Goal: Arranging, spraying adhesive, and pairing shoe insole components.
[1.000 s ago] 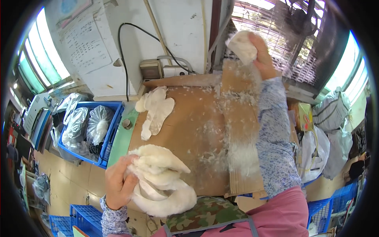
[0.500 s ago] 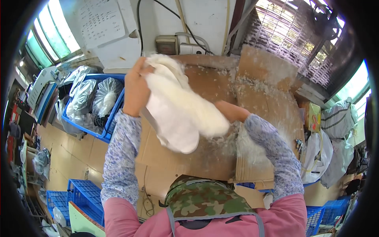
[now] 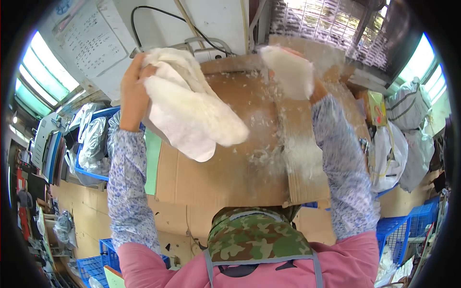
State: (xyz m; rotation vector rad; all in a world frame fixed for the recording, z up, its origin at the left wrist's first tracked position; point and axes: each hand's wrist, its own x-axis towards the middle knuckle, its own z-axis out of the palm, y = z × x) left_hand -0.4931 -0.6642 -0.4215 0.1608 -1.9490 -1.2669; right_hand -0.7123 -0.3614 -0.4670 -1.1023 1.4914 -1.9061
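Observation:
My left hand (image 3: 133,98) is closed around the upper end of several white fleece insoles (image 3: 189,113). Their rounded lower ends hang apart over the brown cardboard (image 3: 225,180), tilted down to the right. Raised at the far right of the cardboard, my right hand (image 3: 317,89) grips a pale fluffy pad (image 3: 289,73), blurred by motion; its exact kind does not show. The pad covers most of that hand's fingers. Loose white fluff (image 3: 264,158) is scattered over the cardboard, thickest toward the right.
At the left, a blue crate (image 3: 89,172) holds clear plastic bags. White sacks (image 3: 390,156) and a small yellow box (image 3: 375,106) stand along the right side. A black cable (image 3: 161,8) loops on the wall, and a metal grille (image 3: 326,29) covers the far right opening.
My right hand has moved from beside the insoles to the far right, carrying the pale pad. My left hand and the insoles appear farther left, as the whole view has shifted.

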